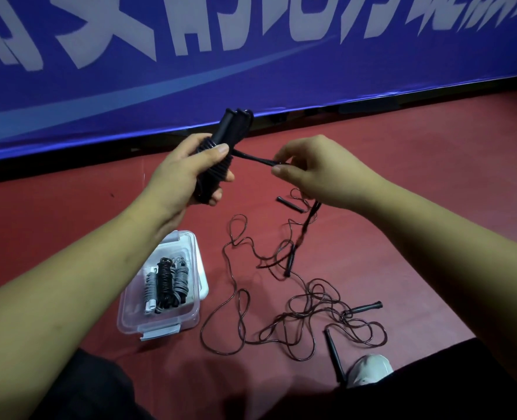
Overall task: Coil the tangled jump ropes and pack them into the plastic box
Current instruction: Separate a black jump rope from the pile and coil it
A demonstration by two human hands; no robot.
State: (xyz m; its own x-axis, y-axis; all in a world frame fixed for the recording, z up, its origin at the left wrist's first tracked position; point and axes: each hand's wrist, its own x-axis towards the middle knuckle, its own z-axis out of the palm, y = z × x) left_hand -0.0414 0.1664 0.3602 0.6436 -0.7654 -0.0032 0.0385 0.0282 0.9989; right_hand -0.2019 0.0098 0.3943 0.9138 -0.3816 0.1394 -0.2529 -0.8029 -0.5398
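Head view, my entries:

- Floor: dark red sports mat.
- Banner: blue with pale lettering, standing along the floor's far edge.
- Left hand: fingers wrapped round a black bundle of wound rope, held up above the floor, handles poking out on top.
- Right hand: pinching a strand that runs taut from the bundle.
- Box: clear plastic, open, on the floor under my left forearm.
- Packed ropes: three coils in the box, two grey and one black.
- Loose ropes: tangled on the floor right of the box, black handles among them.
- Shoe: pale, beside one handle.
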